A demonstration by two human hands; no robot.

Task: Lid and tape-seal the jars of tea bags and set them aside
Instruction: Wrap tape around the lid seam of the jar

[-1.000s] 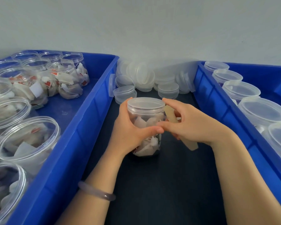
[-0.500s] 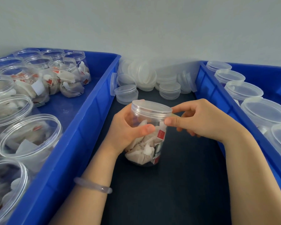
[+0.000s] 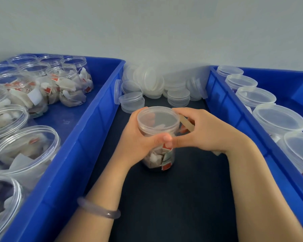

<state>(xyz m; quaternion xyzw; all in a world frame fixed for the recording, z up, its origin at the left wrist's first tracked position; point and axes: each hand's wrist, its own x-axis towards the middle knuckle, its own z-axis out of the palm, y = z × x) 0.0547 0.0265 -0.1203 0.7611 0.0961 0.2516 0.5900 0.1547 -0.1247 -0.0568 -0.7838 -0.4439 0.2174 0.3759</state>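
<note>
Table (image 3: 173,198): dark surface running between two blue bins, with a pale wall (image 3: 147,32) behind it.

The left bin (image 3: 87,137) holds open jars (image 3: 24,151) of tea bags, none with a lid on. The right bin (image 3: 234,119) holds a row of lidded jars (image 3: 278,119) along its near wall. A pile of loose lids (image 3: 152,81) lies at the back of the table, between the two bins and against the wall; some are stacked flat, some lean on edge.

The jar (image 3: 157,159) in work stands upright on the table, midway between the bins and just in front of the loose lids. It is filled with tea bags, and a clear lid (image 3: 157,117) sits on its mouth.

My left hand (image 3: 138,142) grips the jar from the left, fingers wrapped behind it and thumb across the front below the lid. My right hand (image 3: 205,131) is curled against the right side of the jar, forefinger on the lid's rim, thumb tip meeting my left thumb at the front. A tan strip (image 3: 187,122) is held among the right fingers, its upper end touching the lid's edge. I cannot tell whether it is stuck to the jar.

A pale bracelet (image 3: 98,208) sits on my left wrist.
</note>
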